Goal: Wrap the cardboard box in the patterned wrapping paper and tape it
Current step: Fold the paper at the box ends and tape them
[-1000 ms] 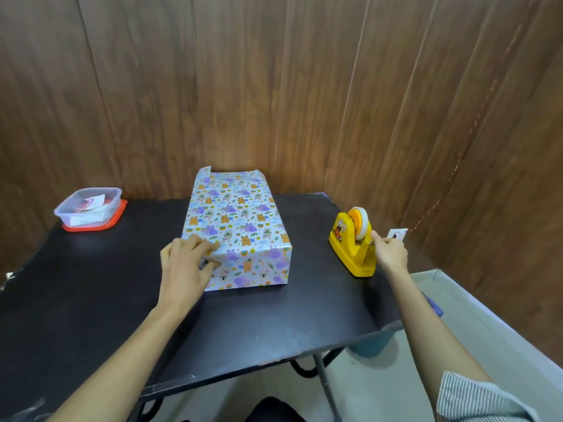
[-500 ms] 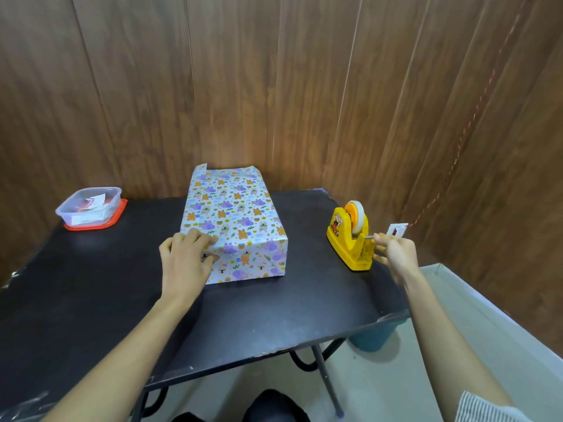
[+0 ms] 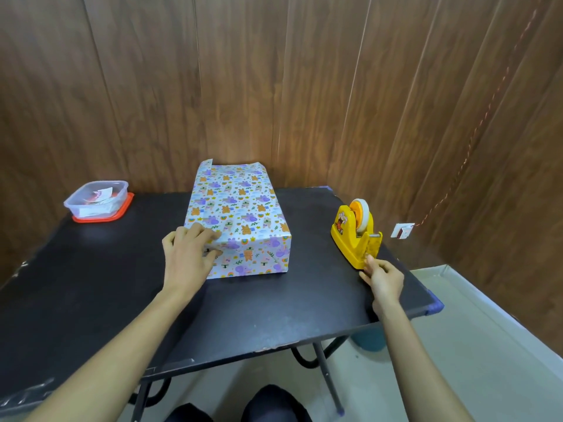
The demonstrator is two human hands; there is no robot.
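Plastic tub far left. Left hand on wrapped box, mid table; fingers flat, pressing paper fold down. Tape holder right. Right hand pinches tape end. Best: pull slow, tear on teeth, press fold firm.

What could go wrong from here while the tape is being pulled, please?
1. The dispenser sits near the table's right edge; the right hand's pull on the tape might drag it off.
2. Only the left hand presses the paper down; lifting it may let the fold spring open.
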